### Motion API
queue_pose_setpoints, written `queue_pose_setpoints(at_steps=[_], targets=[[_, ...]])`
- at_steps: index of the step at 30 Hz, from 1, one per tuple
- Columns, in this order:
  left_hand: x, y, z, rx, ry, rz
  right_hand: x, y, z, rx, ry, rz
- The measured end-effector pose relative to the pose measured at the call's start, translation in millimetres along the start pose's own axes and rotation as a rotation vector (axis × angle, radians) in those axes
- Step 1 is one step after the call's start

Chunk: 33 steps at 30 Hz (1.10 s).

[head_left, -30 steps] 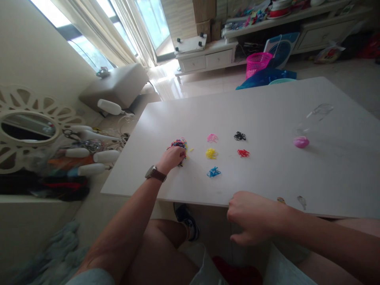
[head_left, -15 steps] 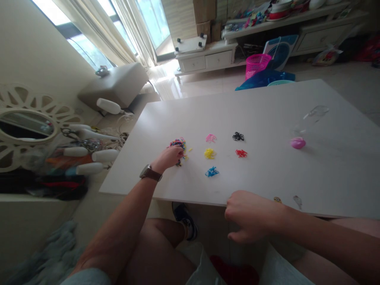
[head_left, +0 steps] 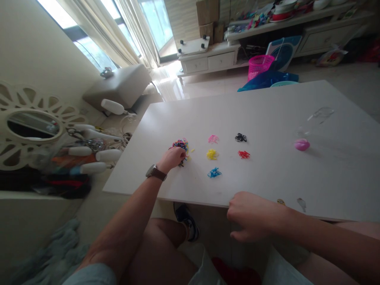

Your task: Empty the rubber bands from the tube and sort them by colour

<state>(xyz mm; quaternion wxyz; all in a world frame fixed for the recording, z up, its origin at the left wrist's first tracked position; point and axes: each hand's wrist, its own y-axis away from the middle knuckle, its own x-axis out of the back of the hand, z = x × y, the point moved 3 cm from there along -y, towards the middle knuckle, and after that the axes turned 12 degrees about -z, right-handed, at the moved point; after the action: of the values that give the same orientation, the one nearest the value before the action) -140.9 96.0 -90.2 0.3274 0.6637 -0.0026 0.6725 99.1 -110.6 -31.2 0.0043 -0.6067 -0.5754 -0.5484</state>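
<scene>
My left hand reaches over a mixed pile of small coloured rubber bands on the white table. Its fingers are pinched together at the pile's near side; what lies between them is too small to make out. To its right lie separate little heaps of bands: pink, yellow, blue, black and red. At the table's near edge, my right hand is curled closed with the thumb apart, and no object shows in it.
A clear plastic container and a shiny pink object are on the table's right side. Two small flat pieces, one of them a yellow sticker, lie near my right wrist. Beyond the table stands a pink basket.
The view has shifted slightly, moving everything a little to the right in the picture. My left hand stays at the mixed pile and my right hand at the table edge.
</scene>
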Motion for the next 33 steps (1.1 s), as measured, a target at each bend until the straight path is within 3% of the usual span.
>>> queue_pose_setpoints(at_steps=[24,28,33], targets=[[-2,-2,0,-0.061,-0.031,-0.024,4,1,-2,-0.040,0.048,-0.055],[7,6,20,-0.133,-0.002,-0.002,5,2,-2,-0.033,0.068,-0.022],[6,22,75,-0.327,0.139,-0.011,2,0,-1,-0.018,0.081,0.006]])
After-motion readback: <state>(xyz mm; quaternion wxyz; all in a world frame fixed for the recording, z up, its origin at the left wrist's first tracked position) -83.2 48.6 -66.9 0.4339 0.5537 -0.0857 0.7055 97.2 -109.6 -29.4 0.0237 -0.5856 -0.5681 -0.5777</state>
